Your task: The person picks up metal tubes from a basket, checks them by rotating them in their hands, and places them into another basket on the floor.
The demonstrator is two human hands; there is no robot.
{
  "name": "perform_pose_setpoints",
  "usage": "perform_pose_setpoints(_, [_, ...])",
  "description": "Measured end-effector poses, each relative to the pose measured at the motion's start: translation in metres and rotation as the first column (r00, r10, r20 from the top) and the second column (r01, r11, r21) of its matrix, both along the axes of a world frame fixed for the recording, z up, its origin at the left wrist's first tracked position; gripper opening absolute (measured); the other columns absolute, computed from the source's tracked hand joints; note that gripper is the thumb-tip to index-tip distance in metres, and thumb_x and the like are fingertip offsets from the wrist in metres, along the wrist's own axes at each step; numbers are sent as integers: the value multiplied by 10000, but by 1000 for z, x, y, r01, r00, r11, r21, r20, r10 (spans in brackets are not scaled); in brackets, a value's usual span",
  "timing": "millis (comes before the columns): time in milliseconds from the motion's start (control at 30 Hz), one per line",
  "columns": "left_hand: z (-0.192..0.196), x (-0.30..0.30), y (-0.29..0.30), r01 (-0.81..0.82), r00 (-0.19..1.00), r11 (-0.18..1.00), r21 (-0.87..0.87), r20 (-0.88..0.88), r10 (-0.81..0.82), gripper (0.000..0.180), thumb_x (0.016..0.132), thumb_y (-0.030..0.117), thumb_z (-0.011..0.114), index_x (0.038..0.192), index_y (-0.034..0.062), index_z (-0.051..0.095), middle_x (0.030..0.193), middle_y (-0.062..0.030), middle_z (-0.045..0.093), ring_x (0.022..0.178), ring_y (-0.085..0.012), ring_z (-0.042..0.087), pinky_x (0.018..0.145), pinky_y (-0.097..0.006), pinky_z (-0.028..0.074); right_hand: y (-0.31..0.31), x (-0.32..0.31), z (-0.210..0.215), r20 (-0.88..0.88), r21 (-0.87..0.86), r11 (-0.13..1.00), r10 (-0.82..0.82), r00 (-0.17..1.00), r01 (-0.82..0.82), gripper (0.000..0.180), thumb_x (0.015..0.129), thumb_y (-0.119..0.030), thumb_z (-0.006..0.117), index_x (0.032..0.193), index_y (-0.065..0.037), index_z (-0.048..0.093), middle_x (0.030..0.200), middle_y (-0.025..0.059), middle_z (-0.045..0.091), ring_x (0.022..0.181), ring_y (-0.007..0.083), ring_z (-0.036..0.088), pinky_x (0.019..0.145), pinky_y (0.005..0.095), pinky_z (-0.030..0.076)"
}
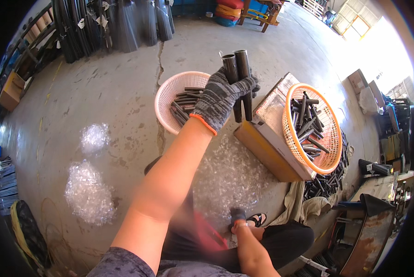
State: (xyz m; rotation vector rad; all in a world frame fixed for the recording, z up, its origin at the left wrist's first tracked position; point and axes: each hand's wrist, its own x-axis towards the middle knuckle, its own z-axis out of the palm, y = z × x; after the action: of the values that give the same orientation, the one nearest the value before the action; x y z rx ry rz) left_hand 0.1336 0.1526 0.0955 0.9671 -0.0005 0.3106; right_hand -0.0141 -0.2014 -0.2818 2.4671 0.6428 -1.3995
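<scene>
My left hand (223, 94), in a grey knitted glove with an orange cuff, is closed around two short black tubes (243, 64). They stand nearly upright side by side, their open ends up, and a bit of clear film shows at the rim of the left one. Beneath and beyond this hand is a pink plastic basket (163, 97) holding several black tubes. My right hand (238, 215), in a dark glove, is low by my sandaled foot, at the edge of a spread of clear plastic scraps (232, 171). Its fingers are too indistinct to read.
On a cardboard box (269, 152) to the right, an orange basket (335, 138) leans, holding many black tubes. More tubes (324, 184) pile up behind it on cloth. Clear plastic heaps (90, 194) lie on the left floor. Bundled long black rods (123, 27) stand at the back.
</scene>
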Motion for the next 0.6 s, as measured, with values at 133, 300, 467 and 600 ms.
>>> perform_pose_setpoints(133, [-8, -4, 3, -43, 985, 942, 332, -143, 95, 215, 822, 97, 657, 1010, 8, 599, 906, -80, 661, 828, -161, 634, 722, -264, 509, 41, 18, 46, 31, 263, 801, -565, 825, 538, 517, 802, -281, 617, 1245, -43, 496, 1219, 213, 535, 1110, 320, 535, 919, 367, 442])
perform_pose_setpoints(300, [-6, 4, -24, 39, 991, 970, 242, -135, -7, 197, 831, 92, 650, 1005, 16, 598, 900, -67, 658, 801, -149, 623, 726, -265, 504, 130, 116, 234, -488, 867, -276, -642, 592, 415, 674, 779, -138, 710, 1336, -33, 344, 1281, 180, 470, 723, 170, 626, 503, 237, 488])
perform_pose_setpoints(467, [-15, 12, -37, 66, 990, 969, 239, -138, -34, 204, 827, 102, 658, 1003, 18, 598, 888, -67, 658, 798, -147, 620, 741, -272, 502, 179, 142, 279, -889, 396, -445, 32, 456, 803, 418, 835, -261, 657, 1162, -69, 479, 971, 78, 586, 645, 145, 550, 539, 267, 450])
perform_pose_setpoints(600, [-15, 8, -18, 19, 990, 993, 115, -142, -2, 203, 825, 105, 662, 995, 17, 598, 882, -79, 659, 814, -171, 630, 748, -279, 507, 163, 101, 212, -959, -73, -411, 280, 50, 909, 303, 864, -376, 594, 713, -147, 463, 586, -19, 391, 518, 131, 382, 479, 270, 317])
